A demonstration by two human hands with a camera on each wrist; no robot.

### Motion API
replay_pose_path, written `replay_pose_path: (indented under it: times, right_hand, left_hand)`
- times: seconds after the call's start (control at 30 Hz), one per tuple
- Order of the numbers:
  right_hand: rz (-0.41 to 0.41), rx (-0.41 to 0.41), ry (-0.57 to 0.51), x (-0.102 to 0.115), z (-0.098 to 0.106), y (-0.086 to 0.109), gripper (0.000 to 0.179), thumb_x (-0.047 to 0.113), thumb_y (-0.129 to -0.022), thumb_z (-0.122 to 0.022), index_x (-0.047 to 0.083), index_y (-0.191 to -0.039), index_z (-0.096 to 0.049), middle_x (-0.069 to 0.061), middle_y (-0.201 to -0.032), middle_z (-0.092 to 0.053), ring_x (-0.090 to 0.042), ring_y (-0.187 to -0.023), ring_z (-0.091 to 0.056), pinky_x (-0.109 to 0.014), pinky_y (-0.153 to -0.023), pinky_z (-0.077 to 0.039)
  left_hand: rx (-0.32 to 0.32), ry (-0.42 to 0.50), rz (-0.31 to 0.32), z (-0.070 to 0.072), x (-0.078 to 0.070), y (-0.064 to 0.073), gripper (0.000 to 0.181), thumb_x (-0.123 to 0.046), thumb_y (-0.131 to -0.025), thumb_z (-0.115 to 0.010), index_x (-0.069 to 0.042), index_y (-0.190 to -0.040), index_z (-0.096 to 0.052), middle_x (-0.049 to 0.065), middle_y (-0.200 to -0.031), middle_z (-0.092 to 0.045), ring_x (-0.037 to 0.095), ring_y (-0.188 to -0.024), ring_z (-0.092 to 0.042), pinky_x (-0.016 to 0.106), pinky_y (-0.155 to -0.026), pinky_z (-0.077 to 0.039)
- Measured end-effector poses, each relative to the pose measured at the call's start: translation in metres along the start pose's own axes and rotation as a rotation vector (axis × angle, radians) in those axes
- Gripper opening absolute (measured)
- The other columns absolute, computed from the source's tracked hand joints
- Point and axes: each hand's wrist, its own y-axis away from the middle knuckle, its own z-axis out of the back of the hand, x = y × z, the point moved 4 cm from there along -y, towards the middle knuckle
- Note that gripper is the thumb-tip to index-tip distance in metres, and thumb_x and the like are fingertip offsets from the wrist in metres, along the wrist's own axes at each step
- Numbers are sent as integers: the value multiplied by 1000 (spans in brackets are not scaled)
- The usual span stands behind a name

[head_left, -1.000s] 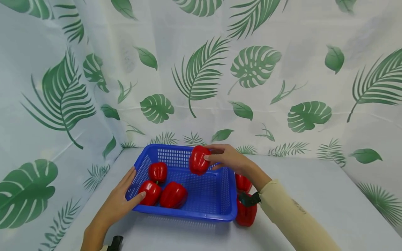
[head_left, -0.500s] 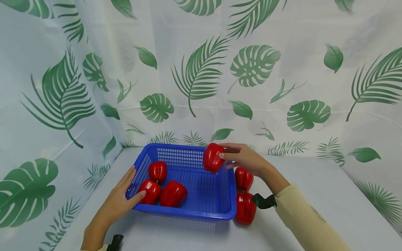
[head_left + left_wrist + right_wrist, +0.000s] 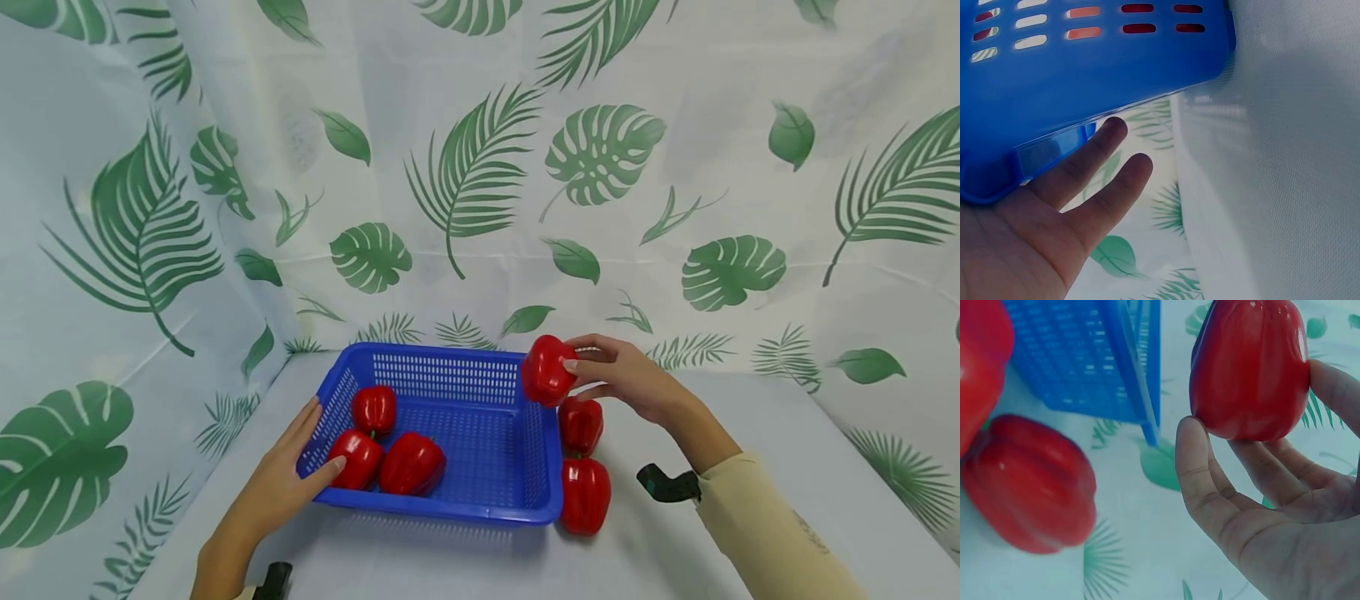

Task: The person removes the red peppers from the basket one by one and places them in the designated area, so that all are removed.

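Observation:
My right hand (image 3: 626,379) holds a red bell pepper (image 3: 548,371) between thumb and fingers, above the right rim of a blue plastic basket (image 3: 480,514). The right wrist view shows the fingertips against the lower part of this pepper (image 3: 1250,369). My left hand (image 3: 281,471) rests at the basket's left side, its thumb reaching over the rim. In the left wrist view, two straight fingers (image 3: 1107,194) extend past the basket edge; the other fingers are hidden. Inside the basket, three red bell peppers lie at the left: one rear (image 3: 374,410), one front left (image 3: 357,460), one beside it (image 3: 412,464).
Outside the basket's right wall, two more red bell peppers lie on the white table (image 3: 675,517), one farther back (image 3: 581,425) and one nearer (image 3: 585,496). A white leaf-print curtain (image 3: 480,167) hangs behind and to the left.
My right hand has carried the bell pepper rightward, from over the basket's middle to its right rim. The two peppers outside have come into fuller view. My left hand stays in place.

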Motion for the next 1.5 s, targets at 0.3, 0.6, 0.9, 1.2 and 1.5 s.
replay_pose_path:
  times: [0.3, 0.6, 0.9, 1.2, 1.5]
  right_hand:
    - [-17, -45, -9, -10, 21, 14, 65, 28, -104, -70, -4, -155, -43, -25, -137, -63, -32, -112, -70, -44, -94, -63]
    - [-28, -112, -8, -28, 46, 34, 66, 25, -104, -71, -6, -154, -42, -29, -142, -57, -30, -111, -70, -42, -91, -64]
    - [-64, -144, -9, -49, 63, 51, 68, 24, -105, -69, -7, -156, -37, -31, -148, -50, -26, -110, -69, -41, -90, -64]
    - [-76, -157, 10, -66, 74, 58, 68, 24, -105, -68, -7, -157, -38, -31, -150, -49, -27, -111, -67, -41, -89, -64]
    - [-116, -160, 27, -84, 80, 65, 72, 25, -104, -69, -8, -159, -36, -32, -150, -50, -25, -109, -68, -43, -90, -64]
  left_hand:
    - [5, 2, 5, 2, -1, 1, 103, -56, -97, -69, 2, -168, -23, 25, -175, -17, 56, -156, -20, 78, -106, -37]
    - [6, 0, 15, 1, -1, 2, 103, -56, -97, -69, 2, -168, -22, 25, -175, -17, 57, -156, -20, 76, -104, -40]
    - [6, -8, 20, 0, 1, 2, 103, -56, -97, -69, 3, -168, -23, 25, -175, -17, 57, -155, -20, 77, -104, -40]
    - [7, 0, 20, 0, 1, 2, 103, -55, -97, -69, 2, -168, -22, 25, -175, -17, 58, -155, -20, 77, -105, -38]
    - [8, -6, 17, -2, -1, 1, 103, -55, -97, -69, 2, -168, -23, 25, -175, -17, 57, -155, -20, 77, -104, -40]
